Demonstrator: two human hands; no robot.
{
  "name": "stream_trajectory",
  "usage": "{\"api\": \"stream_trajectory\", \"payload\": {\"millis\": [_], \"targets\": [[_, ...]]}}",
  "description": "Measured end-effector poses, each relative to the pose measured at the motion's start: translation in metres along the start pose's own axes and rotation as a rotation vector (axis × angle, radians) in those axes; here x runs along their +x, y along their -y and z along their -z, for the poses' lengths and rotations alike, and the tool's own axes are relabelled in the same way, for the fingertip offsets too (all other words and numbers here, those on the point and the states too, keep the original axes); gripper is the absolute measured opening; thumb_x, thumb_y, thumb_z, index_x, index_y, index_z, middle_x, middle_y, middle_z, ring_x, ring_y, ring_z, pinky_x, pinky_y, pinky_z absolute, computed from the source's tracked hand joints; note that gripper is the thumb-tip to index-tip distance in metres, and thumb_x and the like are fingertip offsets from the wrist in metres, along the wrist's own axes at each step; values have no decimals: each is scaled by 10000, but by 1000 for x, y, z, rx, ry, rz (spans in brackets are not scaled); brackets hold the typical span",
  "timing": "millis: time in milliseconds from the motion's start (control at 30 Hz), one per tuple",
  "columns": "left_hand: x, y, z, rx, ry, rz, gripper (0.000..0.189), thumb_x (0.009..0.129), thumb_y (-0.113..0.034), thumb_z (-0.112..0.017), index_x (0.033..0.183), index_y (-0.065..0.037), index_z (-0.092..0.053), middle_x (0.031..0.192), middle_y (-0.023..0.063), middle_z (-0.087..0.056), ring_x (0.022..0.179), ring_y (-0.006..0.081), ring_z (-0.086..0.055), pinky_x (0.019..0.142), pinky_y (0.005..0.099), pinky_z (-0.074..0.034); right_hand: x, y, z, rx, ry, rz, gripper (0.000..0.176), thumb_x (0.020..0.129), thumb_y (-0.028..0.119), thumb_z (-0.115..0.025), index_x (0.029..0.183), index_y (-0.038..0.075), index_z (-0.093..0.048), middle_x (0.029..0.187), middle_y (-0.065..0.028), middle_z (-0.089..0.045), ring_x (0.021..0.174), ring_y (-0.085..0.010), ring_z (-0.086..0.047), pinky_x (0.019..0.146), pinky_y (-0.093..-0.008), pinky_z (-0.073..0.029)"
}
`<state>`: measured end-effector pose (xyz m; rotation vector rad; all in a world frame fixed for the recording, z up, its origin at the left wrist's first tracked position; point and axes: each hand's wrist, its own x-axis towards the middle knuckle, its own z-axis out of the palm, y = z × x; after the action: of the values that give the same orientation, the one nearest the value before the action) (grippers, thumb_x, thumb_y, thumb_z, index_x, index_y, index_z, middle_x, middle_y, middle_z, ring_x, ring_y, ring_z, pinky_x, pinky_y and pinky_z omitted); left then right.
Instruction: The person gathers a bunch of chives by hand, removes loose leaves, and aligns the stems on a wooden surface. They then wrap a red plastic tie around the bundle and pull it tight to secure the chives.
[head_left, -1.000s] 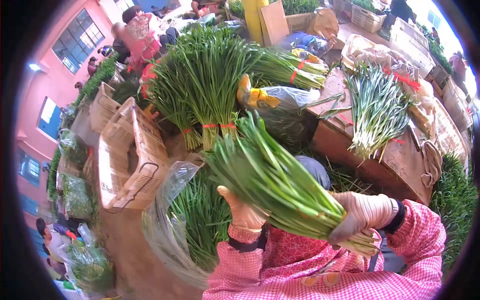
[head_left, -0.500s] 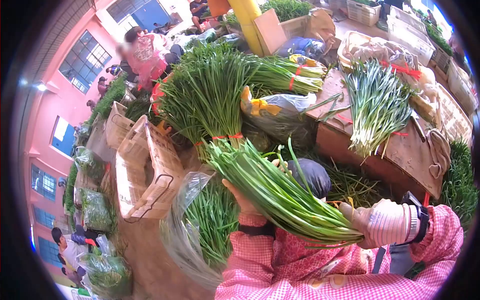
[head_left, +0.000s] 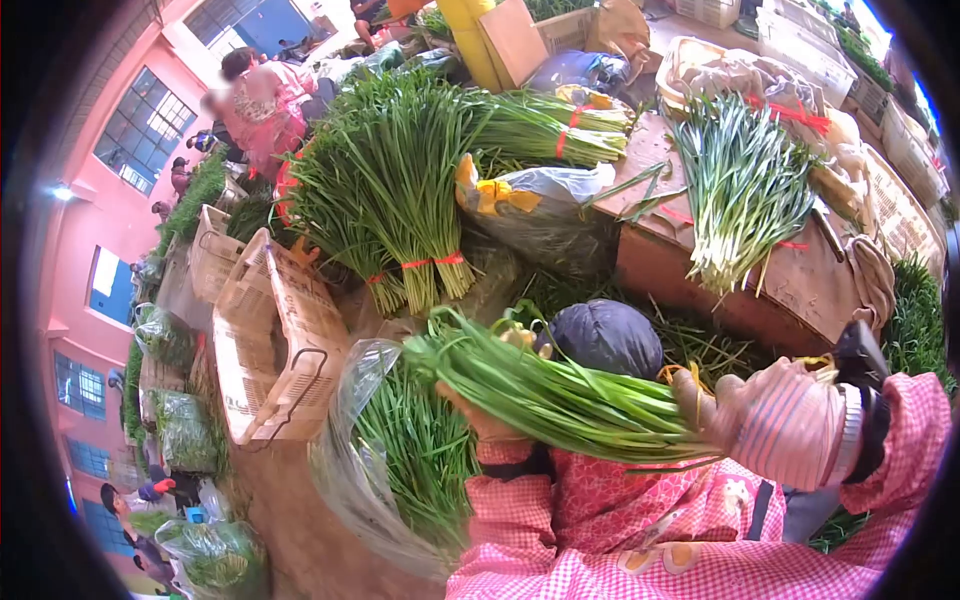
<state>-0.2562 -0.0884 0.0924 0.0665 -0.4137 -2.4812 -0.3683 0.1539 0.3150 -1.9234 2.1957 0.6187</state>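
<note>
A loose bunch of green chives [head_left: 570, 390] lies across my front, leaf tips to the left and stalk ends to the right. My left hand [head_left: 487, 415] supports it from below near the leafy end, with fingertips showing over the top. In a striped glove, my right hand [head_left: 785, 420] is closed around the stalk ends and slightly blurred. Just behind the bunch is a dark rounded bundle [head_left: 606, 345], with a yellow tie near my right fingers. Below my left arm, a clear plastic bag [head_left: 350, 440] holds more chives [head_left: 415, 430].
Upright chive bunches with red ties [head_left: 410, 190] stand ahead. On the right, a cardboard-topped box [head_left: 770, 295] carries another loose bunch [head_left: 745, 190]. A plastic crate [head_left: 290, 340] stands on its side at left. Other people sit farther off, one in pink [head_left: 260, 110].
The bunch has swung flatter, its leafy end lower. My right hand has moved slightly right and up. The surroundings have shifted left and up in view.
</note>
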Motion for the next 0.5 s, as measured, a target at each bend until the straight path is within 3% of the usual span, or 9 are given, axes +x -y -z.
{"api": "stream_trajectory", "payload": {"millis": [67, 133, 200, 333, 367, 400, 467, 500], "targets": [[8, 3, 41, 13, 167, 209, 1093, 687, -837, -341, 1296, 70, -353, 1279, 215, -437, 1142, 338, -457, 993, 456, -373, 4, 6, 10, -43, -12, 1, 558, 768, 142, -546, 1296, 32, -405, 626, -61, -485, 530, -203, -562, 422, -390, -415], [14, 14, 21, -123, 263, 177, 1106, 694, -831, -341, 1296, 96, -334, 1295, 231, -437, 1136, 365, -472, 993, 443, -387, 7, 12, 12, -122, -33, -27, 559, 766, 146, -548, 1295, 32, -411, 625, -60, -484, 528, -201, -553, 420, -380, -404], [4, 11, 1, -27, -90, 148, 1101, 694, -829, -345, 1294, 95, -341, 1284, 235, -454, 1125, 376, -485, 981, 452, -401, 7, 19, 13, -197, -45, -60, 559, 763, 150, -550, 1294, 33, -416, 625, -58, -483, 525, -199, -544, 419, -370, -393], [4, 6, 16, -115, 16, 161, 1066, 714, -812, -340, 1298, 79, -349, 1248, 216, -496, 1092, 313, -527, 928, 442, -451, 6, 23, 12, -270, -8, -85, 561, 762, 153, -547, 1296, 35, -422, 631, -58, -486, 527, -190, -517, 421, -340, -353], [8, 9, 24, 234, -267, 11, 979, 747, -770, -370, 1323, 21, -356, 1227, 205, -516, 1085, 289, -537, 916, 462, -453, 6, 22, 12, -265, 14, -91, 555, 765, 150, -545, 1294, 33, -424, 632, -58, -486, 527, -190, -517, 422, -342, -355], [8, 8, 31, -126, 61, 36, 909, 777, -732, -387, 1335, -15, -359, 1203, 198, -529, 1017, 295, -568, 888, 465, -466, 5, 23, 12, -256, 37, -97, 550, 767, 147, -542, 1291, 30, -426, 634, -58, -487, 527, -190, -517, 422, -344, -357], [8, 10, -1, -279, 107, -35, 1014, 766, -663, -514, 1420, -7, -103, 1196, 188, -545, 1083, 279, -543, 999, 469, -379, 6, 18, 6, -176, 3, -62, 540, 774, 141, -529, 1291, 25, -421, 634, -58, -487, 521, -188, -520, 419, -338, -355], [5, 10, 5, -302, 55, 1, 982, 775, -643, -516, 1421, -18, -120, 1185, 183, -553, 1080, 278, -543, 1005, 475, -368, 6, 14, 3, -137, -15, -43, 535, 778, 138, -522, 1291, 23, -419, 633, -58, -487, 518, -188, -521, 417, -334, -354]]}}
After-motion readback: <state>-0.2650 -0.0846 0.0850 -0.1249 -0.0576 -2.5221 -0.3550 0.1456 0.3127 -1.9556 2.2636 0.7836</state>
